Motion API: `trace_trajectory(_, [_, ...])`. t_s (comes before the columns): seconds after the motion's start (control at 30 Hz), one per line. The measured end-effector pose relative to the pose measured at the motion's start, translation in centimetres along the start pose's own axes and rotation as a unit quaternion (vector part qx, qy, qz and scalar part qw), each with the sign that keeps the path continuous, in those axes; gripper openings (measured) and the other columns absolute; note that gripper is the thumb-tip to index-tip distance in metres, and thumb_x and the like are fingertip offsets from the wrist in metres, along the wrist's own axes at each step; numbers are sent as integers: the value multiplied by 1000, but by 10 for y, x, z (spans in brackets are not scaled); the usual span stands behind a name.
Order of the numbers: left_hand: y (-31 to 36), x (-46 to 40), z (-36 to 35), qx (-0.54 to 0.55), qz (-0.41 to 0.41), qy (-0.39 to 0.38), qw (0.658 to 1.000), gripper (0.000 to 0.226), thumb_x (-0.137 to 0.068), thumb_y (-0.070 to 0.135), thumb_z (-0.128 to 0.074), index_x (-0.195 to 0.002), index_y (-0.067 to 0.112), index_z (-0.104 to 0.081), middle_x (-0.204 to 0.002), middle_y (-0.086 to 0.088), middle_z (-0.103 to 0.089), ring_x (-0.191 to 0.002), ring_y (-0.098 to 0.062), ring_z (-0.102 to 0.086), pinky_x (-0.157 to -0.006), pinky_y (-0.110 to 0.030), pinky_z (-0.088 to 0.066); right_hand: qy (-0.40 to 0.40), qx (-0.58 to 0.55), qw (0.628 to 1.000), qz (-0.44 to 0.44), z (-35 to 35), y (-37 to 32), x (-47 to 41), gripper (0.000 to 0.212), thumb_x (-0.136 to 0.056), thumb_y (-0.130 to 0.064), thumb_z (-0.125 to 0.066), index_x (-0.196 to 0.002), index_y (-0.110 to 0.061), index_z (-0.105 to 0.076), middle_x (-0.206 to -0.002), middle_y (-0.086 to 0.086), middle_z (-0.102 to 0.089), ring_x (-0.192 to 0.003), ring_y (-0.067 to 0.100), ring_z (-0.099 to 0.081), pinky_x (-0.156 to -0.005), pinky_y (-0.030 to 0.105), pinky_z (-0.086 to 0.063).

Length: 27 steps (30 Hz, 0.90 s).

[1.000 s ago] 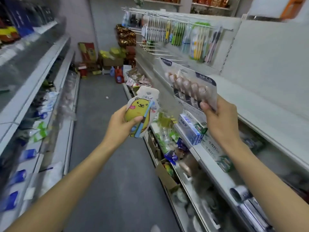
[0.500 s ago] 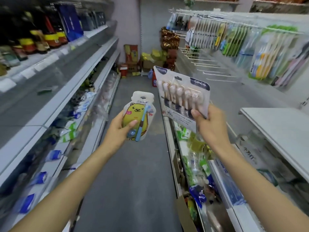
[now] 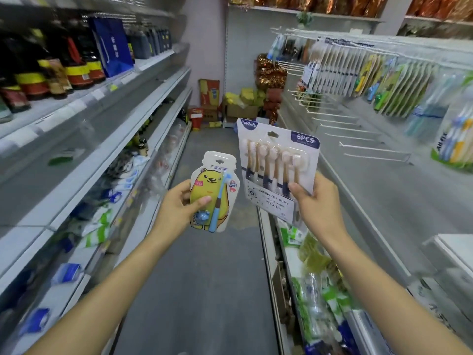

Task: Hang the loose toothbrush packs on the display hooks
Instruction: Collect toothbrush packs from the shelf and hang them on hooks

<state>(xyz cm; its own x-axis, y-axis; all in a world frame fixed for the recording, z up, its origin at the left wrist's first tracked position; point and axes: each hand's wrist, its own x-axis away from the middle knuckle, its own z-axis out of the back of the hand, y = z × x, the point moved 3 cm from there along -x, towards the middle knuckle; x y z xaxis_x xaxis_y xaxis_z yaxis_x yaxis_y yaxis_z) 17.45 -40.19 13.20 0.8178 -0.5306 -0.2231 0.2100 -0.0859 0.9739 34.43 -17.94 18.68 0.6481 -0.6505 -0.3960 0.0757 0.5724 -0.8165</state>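
Nearest, two bare forearms reach out over the grey aisle floor (image 3: 194, 290). The left hand (image 3: 176, 208) pinches a small baby toothbrush pack (image 3: 212, 193), thumb pressed on its front and fingers hidden behind; the card shows a yellow cartoon bear, a blue brush and the word "BABY", with smaller writing too fine to read. Just right of it the right hand (image 3: 320, 201) grips the lower corner of a six-brush pack (image 3: 277, 167), thumb on the front, fingers out of sight behind it; it reads "YIKOJIFE", "6PCS" and "CARING FOR GUMS". Both packs are held upright in the air, apart, their hang holes free. Farther right, bare display hooks (image 3: 363, 147) jut from the wall, with blurred hanging toothbrush packs (image 3: 384, 83) above. Dark bottles (image 3: 64, 70) on the left shelves are smeared, their labels unreadable. Cartons (image 3: 230, 108) are heaped at the far end.
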Motion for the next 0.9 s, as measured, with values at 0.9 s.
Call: trace_trajectory(0.9, [-85, -406, 18, 49, -12, -125, 991, 30, -94, 1, -63, -124, 6, -62, -105, -3, -78, -93, -16, -75, -72, -24, -59, 117, -12, 990, -77, -152, 80, -302, 12, -87, -10, -73, -93, -20, -71, -90, -5, -77, -89, 20, -74, -83, 50, -59])
